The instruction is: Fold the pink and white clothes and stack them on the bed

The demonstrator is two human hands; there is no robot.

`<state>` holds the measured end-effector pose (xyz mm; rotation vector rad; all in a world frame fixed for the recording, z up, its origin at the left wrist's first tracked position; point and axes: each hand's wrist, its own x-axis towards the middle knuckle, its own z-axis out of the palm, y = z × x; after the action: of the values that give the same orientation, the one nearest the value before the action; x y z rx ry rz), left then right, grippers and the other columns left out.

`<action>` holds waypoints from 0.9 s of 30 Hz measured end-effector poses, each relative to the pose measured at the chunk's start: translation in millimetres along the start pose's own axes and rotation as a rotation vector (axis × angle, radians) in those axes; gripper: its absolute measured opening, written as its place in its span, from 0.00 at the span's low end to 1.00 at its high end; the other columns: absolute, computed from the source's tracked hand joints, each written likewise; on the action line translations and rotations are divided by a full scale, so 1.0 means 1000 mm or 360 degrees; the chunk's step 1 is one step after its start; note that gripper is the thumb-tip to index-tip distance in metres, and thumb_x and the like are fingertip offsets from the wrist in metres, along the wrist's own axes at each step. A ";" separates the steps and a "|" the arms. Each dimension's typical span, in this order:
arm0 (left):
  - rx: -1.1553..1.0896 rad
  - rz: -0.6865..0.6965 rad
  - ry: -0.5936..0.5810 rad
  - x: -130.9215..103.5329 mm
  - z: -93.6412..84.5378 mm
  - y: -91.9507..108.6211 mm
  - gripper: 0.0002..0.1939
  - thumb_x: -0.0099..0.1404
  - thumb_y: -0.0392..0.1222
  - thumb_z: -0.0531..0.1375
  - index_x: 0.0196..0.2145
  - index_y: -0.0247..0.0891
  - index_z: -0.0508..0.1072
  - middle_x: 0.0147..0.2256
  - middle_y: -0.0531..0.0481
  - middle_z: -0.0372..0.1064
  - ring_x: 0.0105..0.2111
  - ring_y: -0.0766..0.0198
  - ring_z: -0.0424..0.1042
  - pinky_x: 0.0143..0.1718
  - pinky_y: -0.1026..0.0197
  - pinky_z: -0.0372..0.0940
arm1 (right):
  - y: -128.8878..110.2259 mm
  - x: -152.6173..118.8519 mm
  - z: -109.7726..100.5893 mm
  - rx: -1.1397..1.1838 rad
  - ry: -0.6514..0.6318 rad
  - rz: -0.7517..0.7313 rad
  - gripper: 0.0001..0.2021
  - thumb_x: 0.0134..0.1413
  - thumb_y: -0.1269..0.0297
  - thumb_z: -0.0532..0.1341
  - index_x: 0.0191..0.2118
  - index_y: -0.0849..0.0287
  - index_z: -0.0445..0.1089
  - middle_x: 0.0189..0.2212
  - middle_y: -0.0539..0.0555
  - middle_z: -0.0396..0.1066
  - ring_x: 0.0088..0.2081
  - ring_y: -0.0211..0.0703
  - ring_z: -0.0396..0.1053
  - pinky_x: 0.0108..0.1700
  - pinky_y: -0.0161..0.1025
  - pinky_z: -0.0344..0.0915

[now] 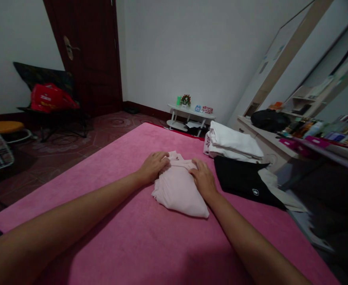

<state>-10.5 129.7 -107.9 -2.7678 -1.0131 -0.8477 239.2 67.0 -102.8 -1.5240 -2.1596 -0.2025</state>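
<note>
A pale pink garment (181, 190), folded into a small bundle, lies on the pink-covered table (117, 237). Its kind cannot be made out. At its far left corner my left hand (153, 167) grips the cloth, fingers curled over the folded edge. My right hand (204, 179) holds the far right side of the same edge, fingertips bent onto the fabric. The near part of the bundle spreads loosely toward me, with a pointed corner at the right.
Right of the bundle lie a folded black garment (239, 178) and a stack of folded white clothes (233, 140). A cluttered dresser (260, 138) stands beyond the right edge. A small white side table (188, 111) is at the back; a chair holding a red bag (52, 97) stands left.
</note>
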 end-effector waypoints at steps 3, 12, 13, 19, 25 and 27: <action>-0.0253 0.0334 -0.0324 -0.009 -0.016 -0.008 0.20 0.61 0.28 0.52 0.50 0.40 0.70 0.53 0.44 0.67 0.54 0.59 0.65 0.55 0.57 0.59 | 0.009 -0.014 -0.014 0.0215 -0.0288 -0.0268 0.21 0.56 0.74 0.53 0.54 0.57 0.69 0.58 0.57 0.64 0.60 0.49 0.57 0.62 0.53 0.55; -0.0624 0.0465 -0.0539 -0.024 -0.035 -0.018 0.39 0.54 0.31 0.58 0.63 0.41 0.56 0.64 0.41 0.52 0.62 0.55 0.56 0.61 0.54 0.55 | 0.020 -0.046 -0.036 0.0624 -0.0570 -0.0284 0.29 0.59 0.62 0.56 0.66 0.52 0.53 0.66 0.55 0.48 0.67 0.48 0.46 0.66 0.55 0.46; -0.0651 0.0462 -0.0497 -0.021 -0.032 -0.016 0.36 0.55 0.33 0.58 0.62 0.41 0.58 0.63 0.41 0.54 0.62 0.55 0.56 0.61 0.54 0.54 | 0.020 -0.046 -0.034 0.0629 -0.0558 -0.0269 0.30 0.59 0.61 0.57 0.66 0.52 0.53 0.66 0.55 0.48 0.67 0.48 0.45 0.66 0.56 0.46; -0.0749 0.0346 -0.0238 -0.011 -0.014 0.005 0.23 0.60 0.44 0.59 0.53 0.38 0.69 0.55 0.38 0.66 0.57 0.52 0.64 0.60 0.52 0.55 | 0.016 -0.047 -0.023 0.0748 -0.0426 -0.0096 0.32 0.52 0.56 0.62 0.63 0.52 0.58 0.64 0.56 0.53 0.66 0.52 0.48 0.65 0.57 0.47; -0.0832 -0.0245 -0.0160 0.002 -0.051 0.035 0.19 0.65 0.49 0.51 0.25 0.35 0.71 0.23 0.50 0.70 0.26 0.62 0.69 0.32 0.63 0.64 | -0.021 -0.050 -0.044 0.1070 0.0028 0.0411 0.27 0.52 0.47 0.60 0.54 0.57 0.70 0.51 0.58 0.71 0.55 0.54 0.66 0.58 0.54 0.61; -0.1053 -0.0486 -0.0005 0.012 -0.078 0.046 0.25 0.66 0.56 0.50 0.23 0.34 0.70 0.21 0.52 0.66 0.23 0.65 0.65 0.26 0.65 0.60 | -0.040 -0.042 -0.066 0.1388 0.0284 0.0669 0.27 0.53 0.45 0.59 0.50 0.62 0.71 0.47 0.61 0.74 0.50 0.54 0.70 0.54 0.51 0.65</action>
<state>-11.3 81.5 -30.5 -3.1648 -1.3896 -1.4493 233.3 -8.7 -58.3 -1.2957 -1.4182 0.6366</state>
